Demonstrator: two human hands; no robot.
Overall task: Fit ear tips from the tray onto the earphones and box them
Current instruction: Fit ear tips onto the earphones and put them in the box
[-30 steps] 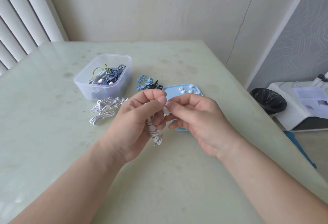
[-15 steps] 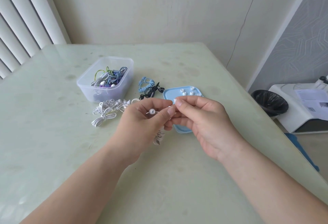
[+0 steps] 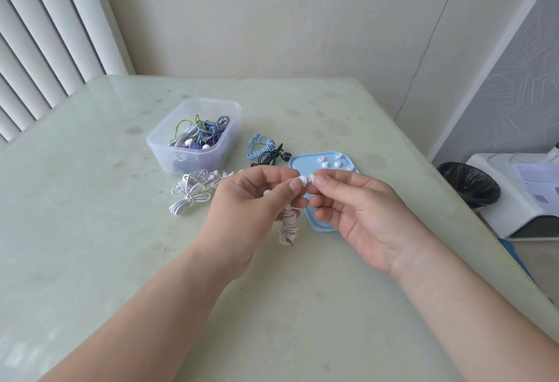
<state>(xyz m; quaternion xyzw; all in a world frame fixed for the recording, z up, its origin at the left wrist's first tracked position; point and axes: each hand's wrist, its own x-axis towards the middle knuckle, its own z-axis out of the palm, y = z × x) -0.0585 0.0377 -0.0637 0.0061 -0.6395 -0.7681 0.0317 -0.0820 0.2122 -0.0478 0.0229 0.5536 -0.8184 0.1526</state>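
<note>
- Head view: coiled white earphone (image 3: 289, 224) held just left of blue tray (image 3: 325, 226); left hand (image 3: 248, 203) grips it, right hand (image 3: 360, 206) pinches ear tip (image 3: 311, 180) at the bud (image 3: 302, 178).
- Handling, judged: light, limp, soft-tipped; hold by the rigid bud.
- Axis: bundle hangs plug (image 3: 291, 242) down; bud points right.

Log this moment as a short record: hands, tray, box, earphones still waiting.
left hand: grips a bundled white earphone
right hand: pinches a white ear tip at the earbud's end
tray: light blue, several loose ear tips at its far end
box: clear, holds tangled earphones
waiting on table: white bundles, a blue set, a black set
</note>
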